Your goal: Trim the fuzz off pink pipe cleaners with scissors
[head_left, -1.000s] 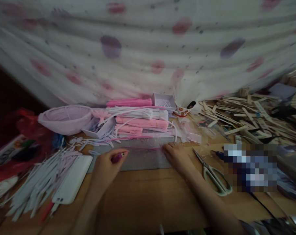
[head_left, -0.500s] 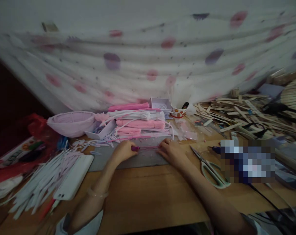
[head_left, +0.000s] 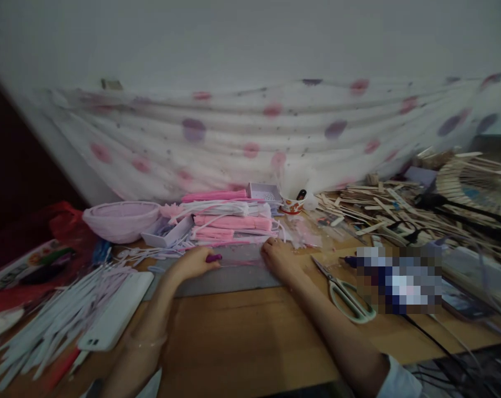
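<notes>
Two hands are down on the grey mat (head_left: 217, 279) at the centre of the frame. My left hand (head_left: 191, 263) is curled shut around a small purple tool (head_left: 213, 257), its tip pointing right. My right hand (head_left: 277, 258) rests flat, fingers loosely bent, pressing the far end of a thin pink strip (head_left: 242, 263) that lies along the mat between the two hands; I cannot tell whether it pinches the strip or only pins it.

Just behind the mat sits the stack of pink and white strips (head_left: 229, 218). Scissors (head_left: 344, 284) lie to the right on the table (head_left: 250, 342), and a white phone (head_left: 115, 309) lies at lower left.

To do this well, I judge the right hand should keep the strip taut and flat while the tool runs straight along it with light, even pressure, clear of the stack behind.
</notes>
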Tool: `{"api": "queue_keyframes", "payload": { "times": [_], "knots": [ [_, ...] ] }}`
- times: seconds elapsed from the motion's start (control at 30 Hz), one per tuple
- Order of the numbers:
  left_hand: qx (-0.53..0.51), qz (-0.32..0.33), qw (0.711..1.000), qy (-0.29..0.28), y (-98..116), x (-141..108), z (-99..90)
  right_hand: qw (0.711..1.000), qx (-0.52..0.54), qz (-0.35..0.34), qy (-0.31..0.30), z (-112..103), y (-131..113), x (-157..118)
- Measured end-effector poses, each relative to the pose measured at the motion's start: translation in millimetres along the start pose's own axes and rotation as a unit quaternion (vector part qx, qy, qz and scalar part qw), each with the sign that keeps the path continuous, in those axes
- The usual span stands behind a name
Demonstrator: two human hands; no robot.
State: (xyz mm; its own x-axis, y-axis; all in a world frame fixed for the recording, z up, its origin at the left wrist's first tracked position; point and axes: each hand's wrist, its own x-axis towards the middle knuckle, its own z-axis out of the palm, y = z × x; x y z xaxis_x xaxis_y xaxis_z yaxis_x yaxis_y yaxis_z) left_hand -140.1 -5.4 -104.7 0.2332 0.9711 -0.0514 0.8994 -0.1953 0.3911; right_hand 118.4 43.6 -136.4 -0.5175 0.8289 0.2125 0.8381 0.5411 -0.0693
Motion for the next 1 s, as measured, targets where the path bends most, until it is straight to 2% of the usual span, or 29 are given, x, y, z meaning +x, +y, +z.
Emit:
{"api": "queue_keyframes", "payload": {
  "times": [0.17, 0.27, 0.33, 0.5, 0.7, 0.77, 0.87, 1.0],
  "knots": [
    [0.027, -0.002, 1.0, 0.012, 1.6, -1.0, -23.9, 0.999, 0.036, -0.039, 0.012, -4.5, 0.2, -5.9],
    [0.047, -0.005, 0.998, 0.037, 9.1, 5.9, -30.5, 0.995, 0.056, -0.085, 0.007, -10.6, 0.4, -9.1],
    [0.055, -0.006, 0.997, 0.052, 14.1, 10.2, -32.7, 0.994, 0.059, -0.092, 0.004, -13.5, 2.5, -9.8],
    [0.039, -0.004, 0.997, 0.066, 17.9, 7.6, -38.9, 0.997, 0.058, -0.04, 0.009, -10.2, 13.4, -8.7],
    [-0.035, -0.019, 0.996, 0.083, 9.8, -18.5, -59.6, 0.992, 0.12, 0.031, 0.022, -3.5, 22.5, -11.0],
    [-0.07, -0.02, 0.992, 0.104, 8.2, -26.3, -66.4, 0.984, 0.156, 0.063, 0.05, -12.0, 25.7, -14.6],
    [-0.129, -0.017, 0.981, 0.142, 11.5, -31.1, -72.8, 0.963, 0.235, 0.091, 0.096, -37.8, 26.1, -22.8],
    [-0.194, 0.007, 0.966, 0.173, 32.6, -22.7, -77.2, 0.91, 0.399, 0.042, 0.103, -77.0, 3.0, -27.0]
  ]
}}
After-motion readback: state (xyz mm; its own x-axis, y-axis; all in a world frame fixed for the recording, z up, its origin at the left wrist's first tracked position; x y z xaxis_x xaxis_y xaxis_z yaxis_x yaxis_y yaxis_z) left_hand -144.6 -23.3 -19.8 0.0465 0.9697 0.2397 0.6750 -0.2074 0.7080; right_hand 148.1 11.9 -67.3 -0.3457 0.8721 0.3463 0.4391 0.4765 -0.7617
